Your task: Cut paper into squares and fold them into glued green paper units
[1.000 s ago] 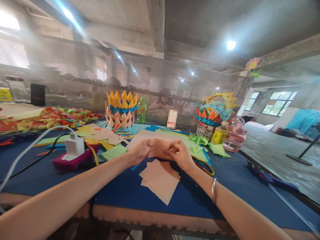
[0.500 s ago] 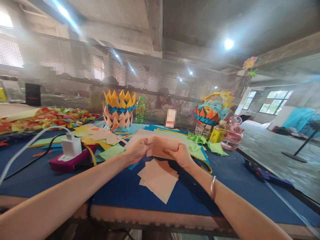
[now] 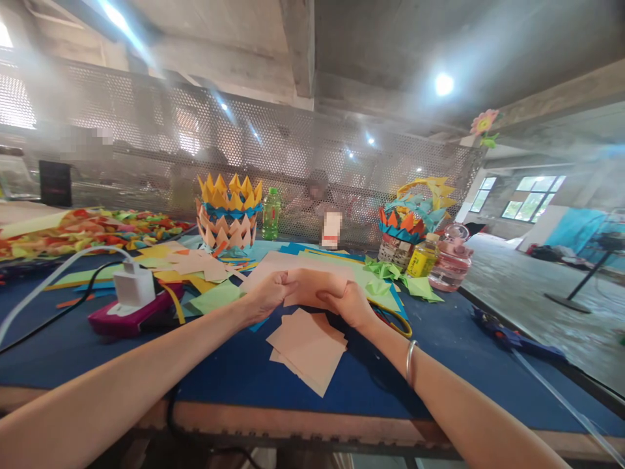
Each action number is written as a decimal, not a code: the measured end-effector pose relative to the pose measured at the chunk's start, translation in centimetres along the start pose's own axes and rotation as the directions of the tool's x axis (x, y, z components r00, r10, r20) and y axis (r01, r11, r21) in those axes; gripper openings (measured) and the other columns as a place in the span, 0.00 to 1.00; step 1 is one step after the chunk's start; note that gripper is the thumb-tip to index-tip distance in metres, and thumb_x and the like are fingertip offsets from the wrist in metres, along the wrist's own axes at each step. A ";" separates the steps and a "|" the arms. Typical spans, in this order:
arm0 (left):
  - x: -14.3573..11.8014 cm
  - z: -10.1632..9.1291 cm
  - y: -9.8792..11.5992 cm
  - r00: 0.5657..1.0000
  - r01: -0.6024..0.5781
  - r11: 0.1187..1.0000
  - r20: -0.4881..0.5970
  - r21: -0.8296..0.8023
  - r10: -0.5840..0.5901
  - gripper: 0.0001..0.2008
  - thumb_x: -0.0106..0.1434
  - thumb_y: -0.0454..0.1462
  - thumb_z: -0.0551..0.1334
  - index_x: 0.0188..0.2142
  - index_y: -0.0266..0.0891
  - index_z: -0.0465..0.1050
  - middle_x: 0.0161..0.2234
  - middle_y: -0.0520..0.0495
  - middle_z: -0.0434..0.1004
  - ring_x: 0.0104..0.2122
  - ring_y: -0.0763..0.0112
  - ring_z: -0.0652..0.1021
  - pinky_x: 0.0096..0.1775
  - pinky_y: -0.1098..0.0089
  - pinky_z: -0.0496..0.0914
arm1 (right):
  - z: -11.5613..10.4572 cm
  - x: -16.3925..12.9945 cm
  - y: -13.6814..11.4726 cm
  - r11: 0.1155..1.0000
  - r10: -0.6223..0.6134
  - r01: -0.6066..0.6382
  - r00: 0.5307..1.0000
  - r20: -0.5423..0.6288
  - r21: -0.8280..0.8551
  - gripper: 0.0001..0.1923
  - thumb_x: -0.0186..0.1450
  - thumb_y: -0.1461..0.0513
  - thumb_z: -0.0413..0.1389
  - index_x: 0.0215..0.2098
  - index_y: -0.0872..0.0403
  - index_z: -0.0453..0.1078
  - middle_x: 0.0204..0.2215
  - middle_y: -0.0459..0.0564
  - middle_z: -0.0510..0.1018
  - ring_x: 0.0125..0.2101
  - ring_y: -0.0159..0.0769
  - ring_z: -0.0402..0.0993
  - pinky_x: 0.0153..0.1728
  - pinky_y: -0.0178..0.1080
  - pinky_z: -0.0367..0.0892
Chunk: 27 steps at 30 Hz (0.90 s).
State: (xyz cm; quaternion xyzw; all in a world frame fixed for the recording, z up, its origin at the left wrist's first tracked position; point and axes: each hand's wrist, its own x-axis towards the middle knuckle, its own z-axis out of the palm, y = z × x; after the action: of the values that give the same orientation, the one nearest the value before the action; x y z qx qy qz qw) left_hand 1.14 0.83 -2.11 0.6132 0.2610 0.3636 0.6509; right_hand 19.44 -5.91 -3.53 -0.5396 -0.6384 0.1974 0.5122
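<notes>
A pale peach sheet of paper [image 3: 315, 283] is stretched between my two hands, its upper part bent over. My left hand [image 3: 271, 296] pinches the left edge between thumb and fingers. At the right edge, my right hand [image 3: 351, 303] grips the sheet with the thumb on the near face and the fingers behind it. Just below lies a loose stack of peach paper squares [image 3: 310, 348] on the blue tabletop [image 3: 215, 384]. Behind the hands are larger pale sheets. Scissors with a yellow handle [image 3: 403, 322] lie partly hidden by my right hand.
A folded-paper basket [image 3: 228, 218] and a green bottle [image 3: 271, 215] stand at the back. Another paper basket [image 3: 403, 228], a yellow-labelled bottle [image 3: 424, 257] and a pink jug [image 3: 450, 264] are at the right. A white charger [image 3: 133, 285] sits in a purple power strip [image 3: 112, 319]. Colourful paper scraps [image 3: 117, 228] lie left.
The view has shifted slightly to the right. Both hands keep their hold on the sheet, which looks almost unchanged.
</notes>
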 end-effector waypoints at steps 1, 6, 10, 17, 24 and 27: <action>0.0 0.0 0.0 1.000 -0.002 1.000 -0.004 -0.001 0.002 0.25 0.41 0.45 0.74 0.36 0.31 0.79 0.35 0.40 0.83 0.41 0.55 0.80 0.45 0.63 0.71 | 0.0 0.0 0.0 1.000 0.006 -0.006 1.000 0.005 -0.003 0.14 0.55 0.58 0.63 0.39 0.54 0.79 0.36 0.49 0.84 0.39 0.48 0.79 0.44 0.48 0.73; 0.0 0.2 0.1 1.000 0.015 1.000 -0.018 -0.009 -0.015 0.25 0.39 0.46 0.74 0.35 0.33 0.79 0.34 0.41 0.83 0.38 0.58 0.81 0.43 0.66 0.72 | -0.2 0.1 0.1 0.999 0.038 -0.038 0.999 0.009 -0.018 0.15 0.54 0.60 0.63 0.39 0.56 0.79 0.37 0.51 0.84 0.41 0.49 0.79 0.44 0.46 0.73; -0.2 0.0 0.4 0.998 0.052 0.999 -0.033 0.003 -0.052 0.23 0.40 0.45 0.75 0.34 0.35 0.80 0.33 0.43 0.83 0.35 0.61 0.81 0.36 0.69 0.73 | -0.4 0.3 0.4 0.997 0.076 -0.076 0.997 -0.023 -0.015 0.16 0.55 0.55 0.63 0.36 0.58 0.78 0.35 0.55 0.84 0.37 0.51 0.80 0.39 0.47 0.74; -0.2 -0.6 0.8 0.994 0.105 0.993 -0.011 0.059 -0.105 0.21 0.40 0.45 0.75 0.31 0.33 0.81 0.30 0.42 0.83 0.28 0.65 0.80 0.31 0.71 0.72 | -0.3 0.1 0.3 0.993 0.080 -0.086 0.994 0.078 0.081 0.27 0.57 0.46 0.60 0.43 0.60 0.75 0.40 0.58 0.82 0.39 0.48 0.80 0.38 0.43 0.75; -0.4 -0.6 0.8 0.997 0.081 0.994 -0.008 0.075 -0.080 0.16 0.42 0.44 0.75 0.28 0.36 0.82 0.29 0.43 0.84 0.28 0.64 0.80 0.31 0.71 0.73 | -0.8 0.4 -1.0 0.992 0.052 -0.036 0.990 0.134 -0.120 0.27 0.61 0.45 0.53 0.44 0.59 0.73 0.38 0.54 0.81 0.37 0.43 0.77 0.36 0.40 0.71; -0.2 -1.0 0.8 0.995 0.081 0.994 -0.055 0.072 -0.077 0.17 0.40 0.45 0.75 0.27 0.35 0.81 0.28 0.42 0.83 0.26 0.64 0.80 0.29 0.69 0.74 | -3.4 0.9 -2.2 0.943 0.074 -0.025 0.988 0.135 -0.332 0.21 0.64 0.48 0.49 0.36 0.57 0.73 0.31 0.51 0.78 0.32 0.39 0.73 0.33 0.39 0.66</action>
State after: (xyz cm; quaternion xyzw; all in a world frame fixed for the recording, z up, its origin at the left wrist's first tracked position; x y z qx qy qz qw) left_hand 0.12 1.25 -1.44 0.6164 0.3153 0.3434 0.6346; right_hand 21.39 -6.87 -0.01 -0.6176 -0.6842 0.1400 0.3618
